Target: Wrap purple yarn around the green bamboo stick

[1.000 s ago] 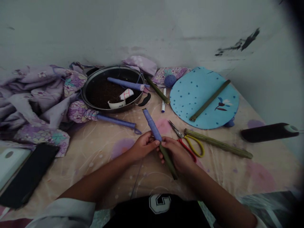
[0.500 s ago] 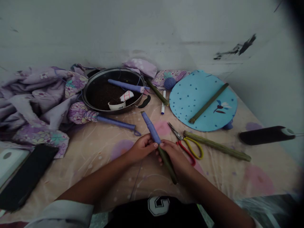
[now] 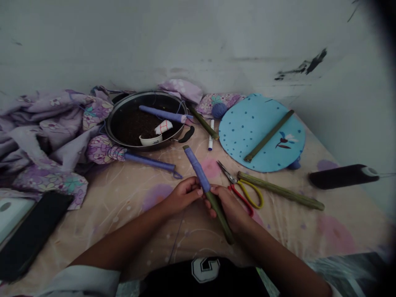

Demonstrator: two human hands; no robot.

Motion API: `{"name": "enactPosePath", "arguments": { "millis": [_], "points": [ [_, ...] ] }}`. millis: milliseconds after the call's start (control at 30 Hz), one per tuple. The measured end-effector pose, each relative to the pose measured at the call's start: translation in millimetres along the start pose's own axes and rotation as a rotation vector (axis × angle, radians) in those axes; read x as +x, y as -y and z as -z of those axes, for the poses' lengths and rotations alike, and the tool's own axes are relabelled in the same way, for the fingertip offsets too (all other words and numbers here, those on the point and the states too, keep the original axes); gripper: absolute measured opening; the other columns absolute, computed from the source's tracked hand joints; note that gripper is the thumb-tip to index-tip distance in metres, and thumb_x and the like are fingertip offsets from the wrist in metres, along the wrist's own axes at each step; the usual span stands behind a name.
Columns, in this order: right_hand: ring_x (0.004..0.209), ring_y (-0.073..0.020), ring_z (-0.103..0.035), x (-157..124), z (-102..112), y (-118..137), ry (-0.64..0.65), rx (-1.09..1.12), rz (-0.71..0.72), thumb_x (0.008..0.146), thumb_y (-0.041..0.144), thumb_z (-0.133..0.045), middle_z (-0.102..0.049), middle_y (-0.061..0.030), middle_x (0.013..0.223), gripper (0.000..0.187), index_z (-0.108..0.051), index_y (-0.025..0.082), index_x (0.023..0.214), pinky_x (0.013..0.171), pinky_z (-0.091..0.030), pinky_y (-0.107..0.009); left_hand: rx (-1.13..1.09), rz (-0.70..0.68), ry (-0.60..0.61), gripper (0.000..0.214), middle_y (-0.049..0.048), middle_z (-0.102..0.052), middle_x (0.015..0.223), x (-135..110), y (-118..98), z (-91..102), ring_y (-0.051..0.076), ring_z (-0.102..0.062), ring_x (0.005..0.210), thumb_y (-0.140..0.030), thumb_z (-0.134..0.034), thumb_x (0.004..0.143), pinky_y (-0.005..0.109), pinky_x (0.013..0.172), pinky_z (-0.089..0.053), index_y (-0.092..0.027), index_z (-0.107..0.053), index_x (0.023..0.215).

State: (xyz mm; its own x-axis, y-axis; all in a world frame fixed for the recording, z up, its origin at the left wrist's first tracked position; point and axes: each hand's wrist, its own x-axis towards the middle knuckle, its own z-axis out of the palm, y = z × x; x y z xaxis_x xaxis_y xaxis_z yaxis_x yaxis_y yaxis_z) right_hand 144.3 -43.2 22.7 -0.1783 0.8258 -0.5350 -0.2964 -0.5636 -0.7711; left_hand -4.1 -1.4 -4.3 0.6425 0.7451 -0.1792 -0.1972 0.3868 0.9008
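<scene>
In front of me is a green plant stalk [image 3: 220, 218], tilted, its upper half wound with purple yarn [image 3: 198, 169]. My right hand [image 3: 228, 203] is closed around the stalk just below the winding. On the other side my left hand [image 3: 187, 194] is closed, its thumb and curled fingers at the lower edge of the yarn; some fingertips are hidden behind the stalk. A thin yarn strand [image 3: 177, 237] runs across the cloth below the left hand. Just right of the hands lie scissors [image 3: 244, 187] with a red and a yellow handle, blades apart.
A black pan [image 3: 108, 131] holds dark soil, a small white bowl and a purple-wrapped stick. Nearby are a fabric-headed wrapped stick [image 3: 150, 161], a marker [image 3: 211, 136], a yarn ball [image 3: 219, 110], a blue round board [image 3: 238, 132] bearing a stalk, another stalk [image 3: 284, 192] and a phone [image 3: 37, 235].
The left thumb has drawn slightly back from the stalk, while both hands stay around the same spot. The whole view has shifted a little.
</scene>
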Motion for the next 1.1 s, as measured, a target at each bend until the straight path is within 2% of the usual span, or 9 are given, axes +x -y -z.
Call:
{"name": "enactPosePath", "arguments": {
  "millis": [167,367,533,767,900,1100],
  "points": [
    [0.038,-0.0079,-0.047,1,1,0,0.038,0.046,-0.025,0.075,0.038,-0.048,-0.056,-0.0001,0.053,0.027,-0.055,0.015,0.062,0.041,-0.034,-0.021,-0.05,-0.018,0.041,0.031,0.0018,-0.063,0.068,2,-1,-1.0,0.011,-0.06,0.058,-0.036,-0.065,0.077,0.02,0.054,-0.04,-0.013,-0.053,0.094],
    [0.047,-0.0099,-0.053,1,0,-1,0.01,0.04,0.053,0.067,0.024,-0.054,-0.059,0.0003,0.063,0.011,-0.056,0.017,0.074,0.045,-0.038,-0.021,-0.002,-0.053,-0.049,0.032,-0.0023,-0.057,0.062,4,-1,-1.6,0.007,-0.053,0.05,-0.036,-0.067,0.076,0.017,0.047,-0.037,-0.013,-0.05,0.091],
    [0.039,-0.0084,-0.045,3,0,-6,-0.012,0.064,-0.009,0.067,0.025,-0.052,-0.054,0.0034,0.056,0.013,-0.054,0.018,0.077,0.038,-0.034,-0.02,-0.023,-0.049,-0.017,0.033,-0.0011,-0.06,0.07,4,2,-1.9,0.009,-0.06,0.056,-0.032,-0.069,0.075,0.018,0.053,-0.045,-0.014,-0.047,0.093],
    [0.036,-0.0077,-0.037,6,-2,-16,0.043,0.206,0.026,0.071,0.032,-0.05,-0.05,0.0045,0.053,0.016,-0.052,0.018,0.079,0.036,-0.032,-0.021,-0.094,0.02,0.061,0.034,0.0022,-0.065,0.07,3,4,0.5,0.013,-0.064,0.06,-0.034,-0.066,0.078,0.023,0.057,-0.051,-0.014,-0.05,0.101],
    [0.038,-0.0083,-0.038,4,-4,-15,0.047,0.282,-0.005,0.07,0.032,-0.05,-0.05,0.0043,0.053,0.015,-0.051,0.019,0.078,0.039,-0.034,-0.022,-0.119,0.064,0.1,0.033,0.0018,-0.066,0.066,3,4,1.9,0.016,-0.065,0.057,-0.034,-0.065,0.078,0.027,0.055,-0.053,-0.015,-0.049,0.099],
    [0.038,-0.0083,-0.039,3,-5,-12,0.038,0.308,-0.02,0.069,0.032,-0.052,-0.051,0.004,0.054,0.015,-0.051,0.019,0.077,0.04,-0.034,-0.022,-0.12,0.087,0.09,0.035,0.0013,-0.066,0.064,3,1,1.0,0.017,-0.066,0.055,-0.034,-0.066,0.077,0.029,0.054,-0.054,-0.015,-0.048,0.1]
  ]
}}
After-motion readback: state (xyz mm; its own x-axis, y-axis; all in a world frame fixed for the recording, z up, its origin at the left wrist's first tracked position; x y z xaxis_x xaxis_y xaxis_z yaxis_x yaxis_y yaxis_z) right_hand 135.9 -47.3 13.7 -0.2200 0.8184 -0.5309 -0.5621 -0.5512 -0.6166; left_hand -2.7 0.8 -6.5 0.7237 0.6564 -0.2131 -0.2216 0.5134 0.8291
